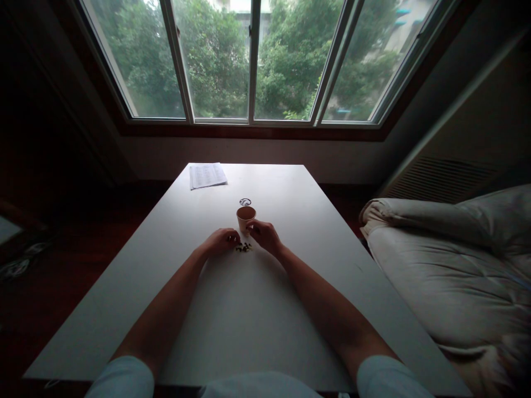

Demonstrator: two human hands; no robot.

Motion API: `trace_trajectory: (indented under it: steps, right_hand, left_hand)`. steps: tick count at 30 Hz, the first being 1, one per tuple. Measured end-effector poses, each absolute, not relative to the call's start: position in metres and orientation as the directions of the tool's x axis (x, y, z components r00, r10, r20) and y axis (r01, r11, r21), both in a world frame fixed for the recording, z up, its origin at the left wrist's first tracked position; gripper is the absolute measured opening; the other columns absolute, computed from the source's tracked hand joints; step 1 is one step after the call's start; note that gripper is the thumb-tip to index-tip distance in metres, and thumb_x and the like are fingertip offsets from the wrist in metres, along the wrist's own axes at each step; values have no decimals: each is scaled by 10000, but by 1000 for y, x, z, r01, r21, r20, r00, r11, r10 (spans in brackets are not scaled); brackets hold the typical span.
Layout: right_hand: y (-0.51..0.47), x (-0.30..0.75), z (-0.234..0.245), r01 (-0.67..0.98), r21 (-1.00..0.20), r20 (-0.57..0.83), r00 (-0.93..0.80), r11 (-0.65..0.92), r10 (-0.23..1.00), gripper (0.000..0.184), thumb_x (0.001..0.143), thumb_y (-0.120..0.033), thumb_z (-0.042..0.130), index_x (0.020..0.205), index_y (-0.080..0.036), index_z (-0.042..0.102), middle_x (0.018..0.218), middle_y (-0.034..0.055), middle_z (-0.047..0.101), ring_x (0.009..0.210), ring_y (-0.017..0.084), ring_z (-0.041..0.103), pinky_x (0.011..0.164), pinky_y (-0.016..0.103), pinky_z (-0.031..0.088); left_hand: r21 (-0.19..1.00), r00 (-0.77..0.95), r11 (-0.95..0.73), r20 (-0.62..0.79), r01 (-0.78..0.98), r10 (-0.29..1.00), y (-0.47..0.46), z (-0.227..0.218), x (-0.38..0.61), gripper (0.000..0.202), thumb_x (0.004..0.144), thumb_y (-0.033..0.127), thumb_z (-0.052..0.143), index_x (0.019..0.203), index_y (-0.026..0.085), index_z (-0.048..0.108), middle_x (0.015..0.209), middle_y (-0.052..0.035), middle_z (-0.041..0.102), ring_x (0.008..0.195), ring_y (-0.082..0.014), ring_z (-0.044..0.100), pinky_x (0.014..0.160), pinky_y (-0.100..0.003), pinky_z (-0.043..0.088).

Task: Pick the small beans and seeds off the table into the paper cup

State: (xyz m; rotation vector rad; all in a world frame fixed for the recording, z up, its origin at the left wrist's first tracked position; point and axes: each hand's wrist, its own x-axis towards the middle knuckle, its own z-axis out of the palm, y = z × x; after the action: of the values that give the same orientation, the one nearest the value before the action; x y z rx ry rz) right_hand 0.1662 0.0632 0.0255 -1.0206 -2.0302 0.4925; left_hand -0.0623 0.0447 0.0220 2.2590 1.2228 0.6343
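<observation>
Head view: the paper cup [241, 223] stands upright on the white surface [232, 331], near the centre of the frame, its brown mouth facing up. My right grip [264, 234] comes in from the right with bent fingers at the cup's near right side, overlapping it; I cannot tell whether I am pinching something there or only touching the cup. My left grip [224, 241], just left of the cup, is curled low beside a small scatter of dark pieces [244, 247]; whether a piece sits between my fingertips is too small to tell. The scatter lies between my two grips, just below the cup in the frame. Right behind the cup is a dark-rimmed round item [245, 202], and printed sheets [207, 176] lie farther off, toward the upper left.
</observation>
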Motion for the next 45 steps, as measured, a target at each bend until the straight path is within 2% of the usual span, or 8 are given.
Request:
trace_trajectory:
  steps: [11, 19, 25, 29, 34, 38, 41, 45]
  right_hand:
    - [64, 159, 41, 374, -779, 510, -91, 504, 856, 257, 872, -352, 521, 962, -179, 689, 574, -52, 434, 519, 103, 379, 541, 215, 325]
    - [66, 157, 45, 396, -799, 486, -17, 452, 874, 302, 877, -394, 517, 963, -169, 699, 592, -40, 450, 544, 114, 388, 552, 221, 326]
    - [71, 159, 44, 401, -801, 493, 18, 445, 870, 331, 886, -403, 518, 1023, -164, 701, 573, -51, 419, 533, 113, 375, 551, 227, 318]
    - [72, 160, 44, 412, -793, 505, 31, 450, 863, 319, 892, -395, 506, 980, -157, 699, 567, -51, 422, 528, 111, 373, 541, 224, 312]
    - [67, 162, 39, 460, -718, 577, -28, 523, 816, 252, 915, -346, 503, 971, -181, 685, 562, -57, 457, 503, 100, 391, 538, 215, 315]
    - [60, 164, 29, 529, -544, 647, -231, 651, 727, 210, 933, -296, 513, 980, -192, 689, 685, 1, 615, 601, 118, 527, 623, 221, 381]
    - [57, 165, 22, 544, -424, 643, -382, 724, 664, 205, 954, -291, 511, 935, -203, 695, 793, 42, 687, 706, 141, 602, 682, 231, 406]
    - [58, 165, 18, 556, -396, 635, -409, 731, 656, 186, 960, -290, 529, 987, -213, 696, 877, 51, 723, 762, 151, 640, 711, 234, 425]
  left_hand:
    - [681, 455, -446, 184, 580, 871, 45, 20, -60, 173, 770, 223, 599, 866, 205, 741, 772, -9, 654, 646, -116, 532, 641, -222, 421]
    - [723, 398, -424, 221, 546, 890, 48, 14, -62, 132, 759, 231, 625, 849, 186, 710, 846, -21, 678, 682, -116, 546, 683, -237, 446]
    - [738, 322, -360, 202, 571, 925, 49, 11, -60, 153, 770, 233, 621, 879, 181, 715, 778, -14, 694, 685, -126, 580, 684, -241, 457]
    - [732, 273, -356, 237, 581, 932, 47, 12, -52, 150, 808, 250, 599, 874, 185, 718, 792, -16, 711, 683, -124, 593, 671, -233, 456]
    - [744, 242, -385, 300, 546, 923, 47, 13, -46, 126, 827, 255, 609, 881, 189, 701, 824, -12, 715, 652, -105, 575, 641, -222, 449]
    - [779, 165, -399, 367, 484, 916, 48, 14, -45, 131, 815, 272, 646, 913, 186, 660, 814, -4, 692, 637, -96, 562, 624, -219, 454]
    - [817, 118, -401, 389, 413, 914, 48, 15, -43, 174, 818, 309, 661, 932, 181, 630, 805, -6, 672, 638, -98, 565, 621, -223, 463]
    - [862, 118, -404, 387, 307, 915, 47, 17, -40, 213, 819, 336, 673, 942, 171, 617, 834, -21, 665, 666, -105, 581, 634, -228, 474]
